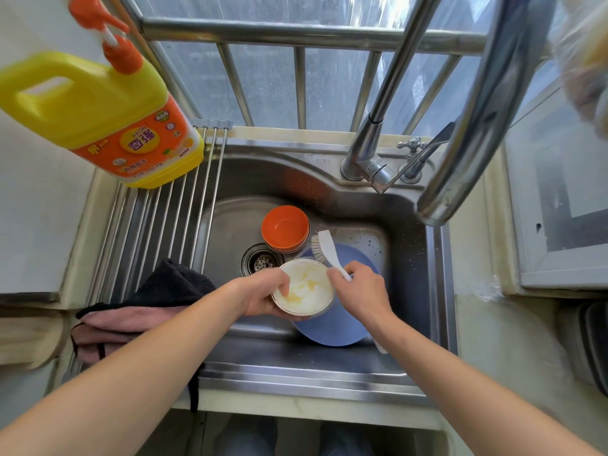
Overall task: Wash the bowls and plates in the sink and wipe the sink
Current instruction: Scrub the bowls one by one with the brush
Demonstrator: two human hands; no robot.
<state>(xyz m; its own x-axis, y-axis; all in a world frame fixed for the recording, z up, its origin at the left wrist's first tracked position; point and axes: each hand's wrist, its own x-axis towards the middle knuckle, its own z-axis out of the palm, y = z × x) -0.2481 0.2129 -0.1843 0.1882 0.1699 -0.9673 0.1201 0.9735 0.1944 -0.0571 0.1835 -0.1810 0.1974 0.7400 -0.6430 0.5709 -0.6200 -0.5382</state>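
While the person is standing at the steel sink (411, 258), the left hand (263, 296) is gripping a white bowl (304, 287) by its rim at nine o'clock, thumb curled inside and fingers wrapped beneath. The bowl is being held above the basin, its inside smeared with yellowish residue. The right hand (360, 291) is clasping the white handle of a dish brush (325, 248), fingers curled tightly round it; the bristle head is pointing toward twelve o'clock, clear of the bowl and hanging over the stack beyond.

Below the white bowl, a blue plate (339, 327) is lying on the sink floor toward five o'clock. Orange bowls (285, 229), nested in a stack, are sitting at twelve o'clock from the white bowl, beside the drain (261, 261).

A yellow detergent bottle (98, 106) with an orange pump is standing on the roll-up rack (184, 218) at ten o'clock. A dark cloth (174, 284) is lying over a pink cloth (108, 330) at nine o'clock. The tap (371, 159) is rising at one o'clock.
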